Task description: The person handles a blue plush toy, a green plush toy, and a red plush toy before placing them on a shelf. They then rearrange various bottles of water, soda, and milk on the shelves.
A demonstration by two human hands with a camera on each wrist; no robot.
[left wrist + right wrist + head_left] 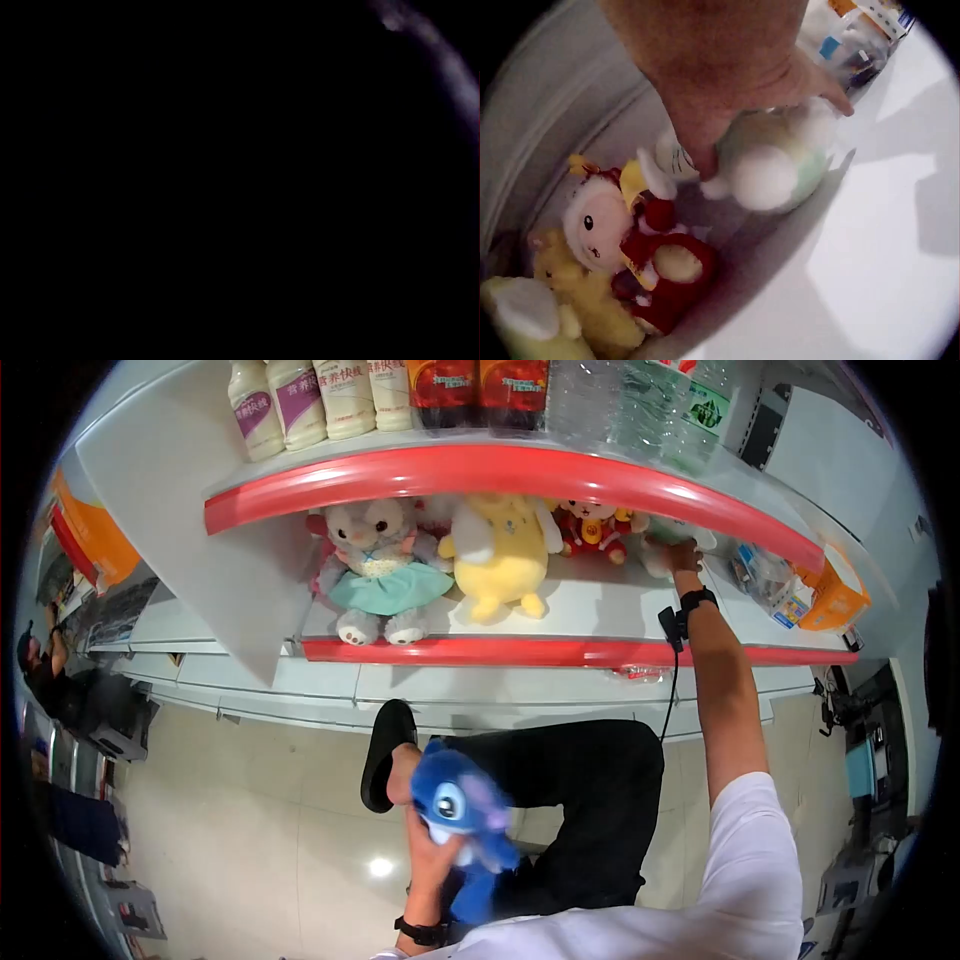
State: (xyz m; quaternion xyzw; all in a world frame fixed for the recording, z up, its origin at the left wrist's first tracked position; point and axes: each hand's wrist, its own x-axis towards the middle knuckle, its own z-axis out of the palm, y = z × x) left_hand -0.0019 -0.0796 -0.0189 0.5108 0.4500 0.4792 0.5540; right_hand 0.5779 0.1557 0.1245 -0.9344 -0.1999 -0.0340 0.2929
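My left hand point(430, 852) grips a blue plush toy point(445, 772) with big ears over my lap, its thumb across the toy's front. The left wrist view is almost wholly black. On the shelf my right hand point(731, 82) holds a white and pale green plush toy point(769, 172) from above, thumb on one side and fingers on the other. Part of that toy is hidden under the palm. Beside it a red-clothed doll point(671, 259) leans with a yellow plush point(585, 292) next to it.
A grey plush in a green skirt point(390, 588) and a yellow plush with white ears point(500, 560) sit left on the shelf. Bagged goods point(770, 580) lie at its right end. Bottles point(345, 395) stand above the red-edged upper shelf point(480, 465). Another person point(60, 670) is far left.
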